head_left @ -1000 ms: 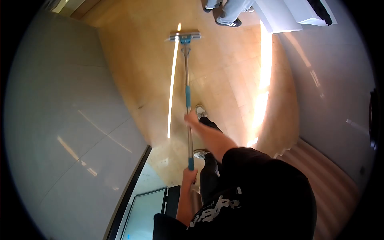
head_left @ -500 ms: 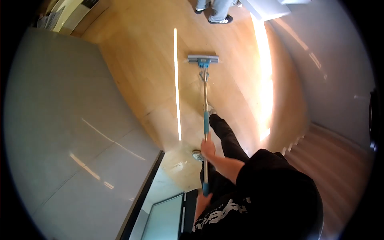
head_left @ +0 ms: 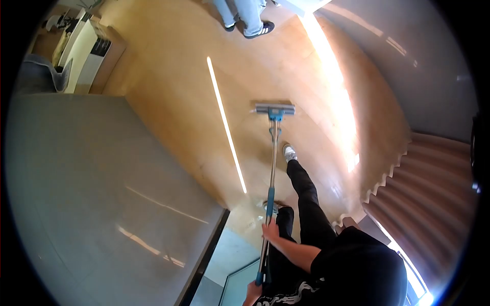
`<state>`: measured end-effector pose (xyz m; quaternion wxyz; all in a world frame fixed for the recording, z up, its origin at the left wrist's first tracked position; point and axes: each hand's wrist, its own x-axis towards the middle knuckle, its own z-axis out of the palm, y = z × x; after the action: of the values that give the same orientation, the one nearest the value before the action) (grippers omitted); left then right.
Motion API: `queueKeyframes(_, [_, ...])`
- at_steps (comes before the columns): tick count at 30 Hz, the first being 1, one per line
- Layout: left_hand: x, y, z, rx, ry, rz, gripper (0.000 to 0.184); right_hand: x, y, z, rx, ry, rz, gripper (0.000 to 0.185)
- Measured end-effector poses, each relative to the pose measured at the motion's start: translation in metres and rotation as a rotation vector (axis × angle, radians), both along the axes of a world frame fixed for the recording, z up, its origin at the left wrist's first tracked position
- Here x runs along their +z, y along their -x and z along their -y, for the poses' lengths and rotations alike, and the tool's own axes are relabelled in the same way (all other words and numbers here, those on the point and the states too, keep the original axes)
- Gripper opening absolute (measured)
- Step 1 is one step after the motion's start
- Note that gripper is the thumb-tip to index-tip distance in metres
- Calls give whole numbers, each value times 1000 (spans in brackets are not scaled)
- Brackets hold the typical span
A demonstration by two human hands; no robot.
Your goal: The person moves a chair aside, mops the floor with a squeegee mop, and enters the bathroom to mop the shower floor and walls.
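Observation:
A sponge mop with a metal pole and blue grip sections runs up the middle of the head view. Its wide grey and blue head lies on the wooden floor. My right hand is wrapped round the pole just below the upper blue grip. Lower down, my left hand closes on the blue end of the pole, close to my body. My feet in light shoes are on either side of the pole, the right shoe farther forward.
A person in jeans stands at the top. On the left is a grey wall panel with a dark edge; a brown curtain hangs on the right. Furniture stands at upper left, and light streaks cross the floor.
The view has shifted and turned. The mop head appears lower and farther right, nearer to my feet. More of the curtain and the upper-left furniture shows. Both hands still hold the pole.

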<state>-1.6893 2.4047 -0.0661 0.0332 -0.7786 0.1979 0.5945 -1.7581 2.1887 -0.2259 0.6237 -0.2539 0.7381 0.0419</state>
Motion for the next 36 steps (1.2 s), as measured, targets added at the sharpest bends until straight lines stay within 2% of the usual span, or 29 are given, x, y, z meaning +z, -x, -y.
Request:
queueKeyframes(2, [-41, 8, 64, 38, -13, -64, 34, -77, 10, 43, 67, 191, -16, 34])
queueKeyframes(3, [-64, 21, 96, -40, 34, 37, 36, -102, 16, 79, 58, 131, -44, 35])
queueKeyframes(4, [-70, 31, 148, -32, 49, 1, 35, -76, 22, 143, 75, 327, -99, 27])
queueKeyframes(5, [-82, 45, 191, 31, 149, 8, 36, -114, 29, 176, 22, 458, -134, 27])
queueKeyframes(6, [-87, 55, 229, 112, 125, -6, 38, -112, 37, 222, -19, 414, -82, 29])
queueKeyframes(7, [-93, 65, 270, 156, 151, -34, 40, -102, 39, 274, 49, 444, -171, 32])
queueKeyframes(8, [-98, 73, 310, 100, 221, -12, 42, -88, 49, 320, 61, 381, -190, 37])
queueKeyframes(9, [-101, 81, 349, 80, 225, -16, 39, -122, 58, 350, 145, 475, -267, 37])
queueKeyframes(11, [-118, 92, 399, 179, 45, -271, 36, -126, 71, 407, 198, 536, -320, 40])
queueKeyframes(12, [-113, 94, 415, 192, 36, -268, 36, -93, 73, 434, 43, 386, -156, 41])
queueKeyframes(14, [-96, 99, 440, 358, 82, -303, 34, -93, 71, 444, 25, 403, -178, 39])
queueKeyframes(15, [-102, 96, 425, 359, 76, -306, 34, -91, 68, 439, 11, 399, -183, 38])
queueKeyframes(17, [-114, 86, 359, 277, 327, -134, 35, -111, 56, 376, 171, 556, -378, 37])
queueKeyframes(18, [-110, 79, 317, 302, 241, -138, 34, -115, 52, 336, 173, 443, -350, 36])
queueKeyframes(19, [-72, 62, 301, 225, -12, -182, 34, -113, 47, 285, 174, 470, -307, 36])
queueKeyframes(20, [-62, 57, 252, 278, -152, -165, 37, -94, 38, 235, 155, 369, -308, 35])
queueKeyframes(21, [-74, 55, 163, 176, -24, -105, 40, -71, 33, 181, 168, 372, -275, 35])
queueKeyframes(22, [-57, 46, 111, 52, -176, -116, 41, -60, 29, 127, 232, 133, -282, 36])
queueKeyframes(24, [-21, 34, 9, 12, -163, -59, 41, -13, 20, 37, 210, -42, -167, 42])
queueKeyframes(27, [31, 17, -33, 58, -258, -31, 40, 28, 4, -59, 347, -190, -173, 40])
queueKeyframes(29, [43, 11, -47, 68, -265, -10, 40, 22, 2, -80, 283, -216, -94, 37])
queueKeyframes(33, [20, 9, -31, 28, -195, 4, 39, -13, 2, -46, 265, -21, -112, 32])
queueKeyframes(36, [-23, 19, 38, -3, -135, -15, 38, -53, 8, 33, 302, 78, -178, 33])
